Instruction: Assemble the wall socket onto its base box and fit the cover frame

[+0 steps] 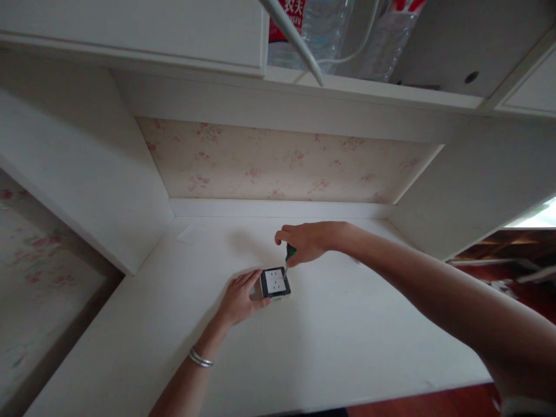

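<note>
A wall socket with a white face and a dark surround sits in a pale box on the white desk, its holes facing up. My left hand grips the box from the left, thumb at the near side and fingers along the far left edge. Above its right edge, my right hand is closed around the green handle of a screwdriver. The shaft points down, and its tip meets the right side of the socket's surround. Whether a screw sits under the tip is too small to tell.
A clear flat piece, perhaps a plastic cover, lies at the desk's back left. White side panels enclose the desk. Overhead, a shelf holds plastic bottles, and a white cable hangs over its edge.
</note>
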Demonstrator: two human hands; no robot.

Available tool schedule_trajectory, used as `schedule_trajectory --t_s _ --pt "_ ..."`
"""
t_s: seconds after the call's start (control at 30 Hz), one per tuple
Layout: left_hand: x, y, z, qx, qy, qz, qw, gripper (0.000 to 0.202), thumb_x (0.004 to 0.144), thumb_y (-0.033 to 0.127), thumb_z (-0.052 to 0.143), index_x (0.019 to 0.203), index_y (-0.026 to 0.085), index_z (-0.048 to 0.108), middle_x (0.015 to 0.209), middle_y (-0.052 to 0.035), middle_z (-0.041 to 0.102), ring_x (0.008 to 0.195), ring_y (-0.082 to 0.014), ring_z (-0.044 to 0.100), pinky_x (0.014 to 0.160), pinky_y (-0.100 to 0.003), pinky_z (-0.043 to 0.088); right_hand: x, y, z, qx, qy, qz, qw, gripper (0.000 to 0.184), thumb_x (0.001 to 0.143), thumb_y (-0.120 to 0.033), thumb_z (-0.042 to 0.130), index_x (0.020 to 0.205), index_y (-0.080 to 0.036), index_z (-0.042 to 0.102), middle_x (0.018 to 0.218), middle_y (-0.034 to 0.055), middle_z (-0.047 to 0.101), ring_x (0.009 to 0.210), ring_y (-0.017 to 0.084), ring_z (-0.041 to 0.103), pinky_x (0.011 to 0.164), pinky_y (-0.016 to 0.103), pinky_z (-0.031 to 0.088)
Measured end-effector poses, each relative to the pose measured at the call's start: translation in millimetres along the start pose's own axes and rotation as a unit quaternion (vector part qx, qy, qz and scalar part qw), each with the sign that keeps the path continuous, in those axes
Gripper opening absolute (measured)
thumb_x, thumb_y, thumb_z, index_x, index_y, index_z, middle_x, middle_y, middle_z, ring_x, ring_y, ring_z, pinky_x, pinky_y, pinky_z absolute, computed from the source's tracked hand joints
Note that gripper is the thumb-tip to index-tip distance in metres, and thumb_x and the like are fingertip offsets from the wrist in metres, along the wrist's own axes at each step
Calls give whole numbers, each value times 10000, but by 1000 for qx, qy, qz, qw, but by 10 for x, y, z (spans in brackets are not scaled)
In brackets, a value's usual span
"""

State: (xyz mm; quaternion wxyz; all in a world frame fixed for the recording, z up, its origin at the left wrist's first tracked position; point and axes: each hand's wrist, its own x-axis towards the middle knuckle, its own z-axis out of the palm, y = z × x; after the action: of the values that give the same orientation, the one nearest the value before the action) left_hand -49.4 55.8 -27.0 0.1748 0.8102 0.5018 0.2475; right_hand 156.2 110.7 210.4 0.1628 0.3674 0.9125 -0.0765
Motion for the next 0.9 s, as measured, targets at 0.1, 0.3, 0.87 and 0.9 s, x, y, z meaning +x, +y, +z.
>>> schedule_trajectory --t_s 0.1,0.3,0.87,0.9 --pt "-5 -2 0 3 -3 0 1000 762 711 558 633 1365 268 374 1380 -58 461 1234 -276 436 1025 -422 329 11 20 5 -32 3 28 999 332 777 -395 585 1038 -191 609 955 111 651 801 223 613 599 288 392" --pt "-9 6 -3 6 -1 -1 1000 764 716 557 628 1372 271 360 1386 -54 455 1235 -274 432 1026 -422 324 -9 25 -10 -24 8 26 999 511 733 -471 613 1175 -226 538 1070 104 625 830 229 613 584 280 383" --pt "-10 -9 18 29 -5 0 1000 751 729 571 611 1370 276 353 1392 -43 449 1239 -258 434 1024 -406 330 -36 12 4 -33 -10 39 999 492 822 -517 486 1192 -194 524 1144 139 584 857 252 618 618 311 412" --pt "-11 -8 18 28 -5 1 1000 756 727 571 612 1372 276 351 1392 -42 449 1239 -258 435 1024 -405 332 -39 14 7 -28 -13 17 999 473 810 -466 526 1209 -212 506 1182 124 564 853 238 618 614 300 410"
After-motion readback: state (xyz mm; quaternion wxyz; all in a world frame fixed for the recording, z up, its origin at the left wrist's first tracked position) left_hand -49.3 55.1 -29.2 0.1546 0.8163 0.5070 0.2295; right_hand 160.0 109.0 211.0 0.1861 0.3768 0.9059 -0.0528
